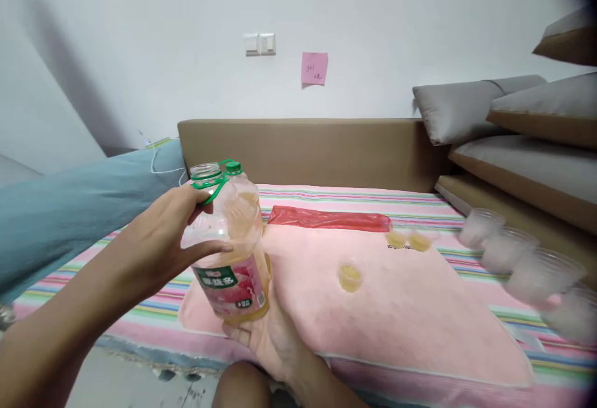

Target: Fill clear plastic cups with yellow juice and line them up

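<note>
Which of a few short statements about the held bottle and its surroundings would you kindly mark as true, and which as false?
1. The left hand holds the bottle near its top. True.
2. The right hand lies flat on the red plastic. False: the right hand supports the bottle at its base, and the red plastic lies farther back.
3. The held bottle's mouth has no cap on it. True.
4. The pink note is left of the wall switches. False: the pink note is to their right.
5. The small cup nearest the bottle contains something yellow. True.
</note>
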{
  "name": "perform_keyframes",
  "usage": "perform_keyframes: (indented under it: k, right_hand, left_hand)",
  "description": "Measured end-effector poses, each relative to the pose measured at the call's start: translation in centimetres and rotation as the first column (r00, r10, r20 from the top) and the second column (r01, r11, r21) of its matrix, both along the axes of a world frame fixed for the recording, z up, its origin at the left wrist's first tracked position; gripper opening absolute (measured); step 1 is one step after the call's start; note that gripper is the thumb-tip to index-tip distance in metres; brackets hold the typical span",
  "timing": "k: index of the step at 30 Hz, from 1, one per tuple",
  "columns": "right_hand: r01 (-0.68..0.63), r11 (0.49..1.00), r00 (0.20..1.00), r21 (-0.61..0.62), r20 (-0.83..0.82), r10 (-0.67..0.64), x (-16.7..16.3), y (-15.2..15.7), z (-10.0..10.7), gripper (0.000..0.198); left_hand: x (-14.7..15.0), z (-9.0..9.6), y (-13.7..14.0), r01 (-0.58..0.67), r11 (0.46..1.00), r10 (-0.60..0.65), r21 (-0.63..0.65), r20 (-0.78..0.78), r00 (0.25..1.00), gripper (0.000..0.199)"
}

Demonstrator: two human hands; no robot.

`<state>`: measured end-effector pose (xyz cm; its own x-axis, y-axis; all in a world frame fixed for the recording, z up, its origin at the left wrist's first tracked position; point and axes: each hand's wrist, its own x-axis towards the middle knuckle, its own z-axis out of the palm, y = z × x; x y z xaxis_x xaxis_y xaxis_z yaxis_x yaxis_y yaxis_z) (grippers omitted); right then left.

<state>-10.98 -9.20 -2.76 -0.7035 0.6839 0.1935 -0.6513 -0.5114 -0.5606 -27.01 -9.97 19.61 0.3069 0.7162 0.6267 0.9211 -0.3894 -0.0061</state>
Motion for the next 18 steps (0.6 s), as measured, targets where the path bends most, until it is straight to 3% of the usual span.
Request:
perform_keyframes:
  k: [4, 7, 12, 15, 18]
  right_hand:
    - [0.066, 0.990, 0.988, 0.123, 0.130, -0.082, -2.7, 1.5, 0.3, 0.084]
    - [0.113, 0.969, 0.958, 0.217, 0.235, -0.165, -4.1, 2.9, 0.2, 0.080]
    - [0.181, 0.926, 0.909, 0.330, 0.303, -0.285, -5.2, 5.7, -0.7, 0.056]
    - [0.171, 0.897, 0.842, 0.407, 0.413, -0.347, -5.6, 7.2, -1.4, 0.050]
    - [0.168, 0.837, 0.705, 0.522, 0.530, -0.472, -6.1, 8.2, -2.2, 0.052]
  left_hand:
    - [-2.2, 0.0, 1.1, -0.033, 0.999, 0.033, 0.000, -0.063, 0.997, 0.055]
    - [-3.4, -0.3, 2.3, -0.028, 0.999, 0.026, -0.033, -0.047, 0.999, 0.059]
    - [-5.4, -1.3, 4.4, 0.023, 0.998, -0.022, -0.063, 0.018, 1.000, 0.059]
    - [-6.4, -2.3, 5.5, 0.040, 0.997, -0.039, -0.065, 0.010, 0.999, 0.052]
    - [-7.2, -3.3, 6.2, 0.061, 0.996, -0.061, -0.064, 0.002, 0.998, 0.049]
